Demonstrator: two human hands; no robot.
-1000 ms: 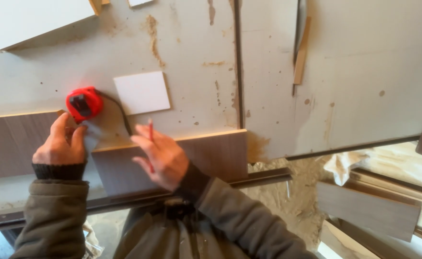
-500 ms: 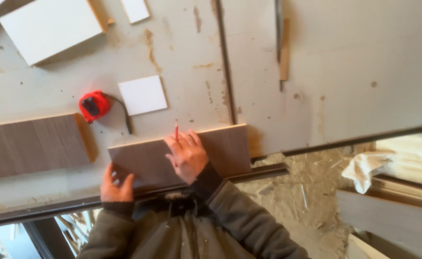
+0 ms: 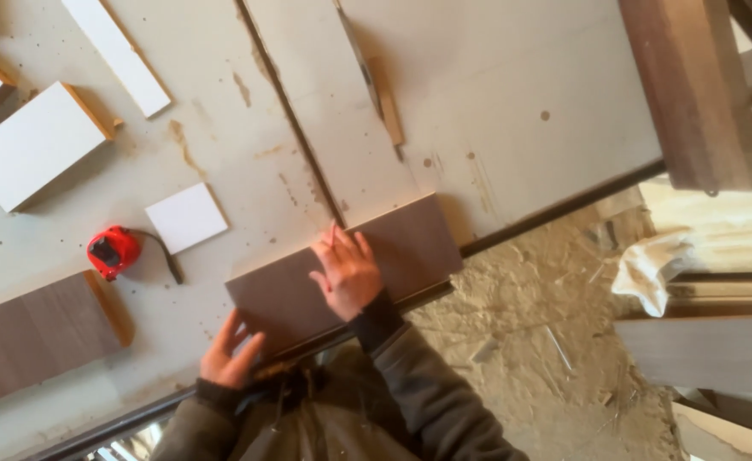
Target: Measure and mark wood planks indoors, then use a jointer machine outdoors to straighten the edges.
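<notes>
Dark wood-grain panel (image 3: 342,277) lies flat at the near edge of the grey bench (image 3: 512,94), its long side running along the dark metal rail that borders the bench. I see my right hand (image 3: 348,273) pressed palm-down on the middle of the panel, fingers spread flat, with a thin red pencil (image 3: 332,234) poking out between the fingers and pointing away from me; the grip is closed on nothing but that pencil. My left hand (image 3: 229,354) sits at the panel's near left corner, fingers open and splayed, touching the edge of the board where it meets the rail; it is not closed around anything. To the left of the panel, a red tape measure (image 3: 113,251) rests on the bench with a short length of dark strap or tape trailing toward a small white square piece (image 3: 185,217) just beside it. Further left, a second dark wood-grain board (image 3: 38,333) lies well apart from the one under my hands. Near the far left corner there is a larger white rectangular panel (image 3: 32,143) and a narrow white strip (image 3: 116,53). A thin wooden offcut (image 3: 387,109) lies along a seam in the bench top. Off the bench to the right, the floor (image 3: 529,358) is thick with sawdust and scraps.
</notes>
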